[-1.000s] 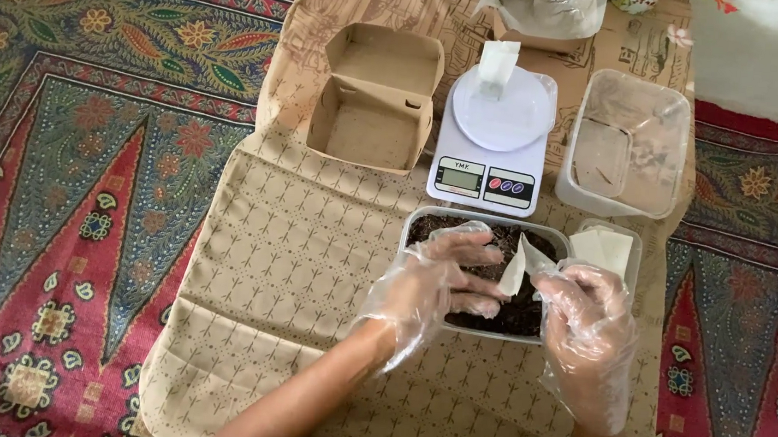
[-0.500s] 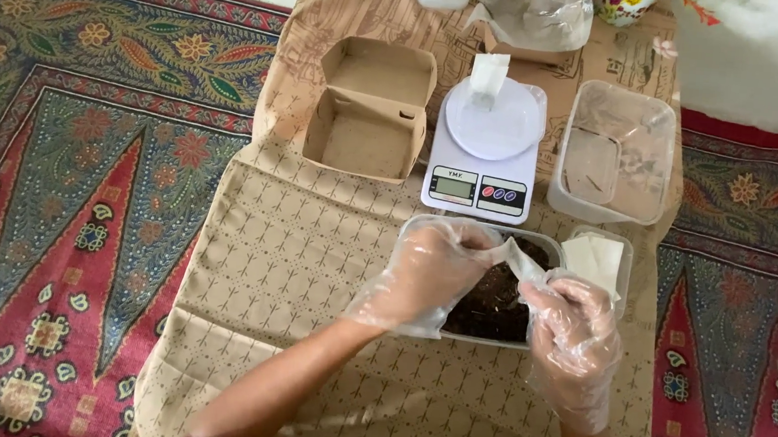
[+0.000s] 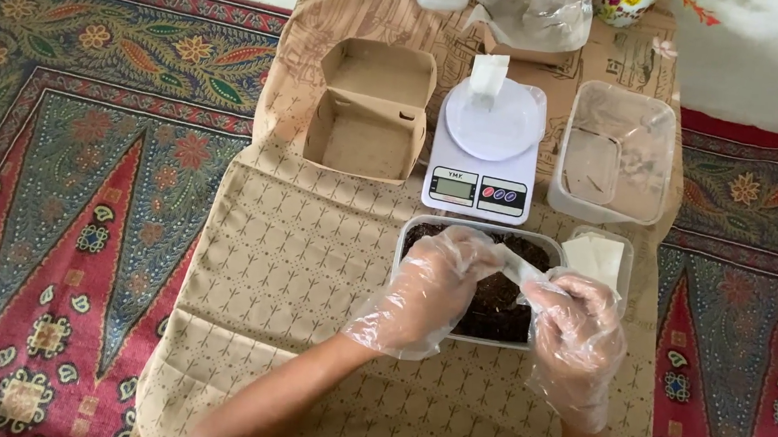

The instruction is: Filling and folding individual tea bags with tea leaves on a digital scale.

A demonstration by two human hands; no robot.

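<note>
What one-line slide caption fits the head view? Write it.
Gloved left hand and right hand hold a white paper sachet over a clear tub of dark grounds.

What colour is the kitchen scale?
White scale, with a grey display; the head view shows it.

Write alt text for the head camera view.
Two gloved hands, left hand and right hand, hold a small white packet above a clear tub of dark material. Behind it stand a kitchen scale and an open cardboard box.
</note>
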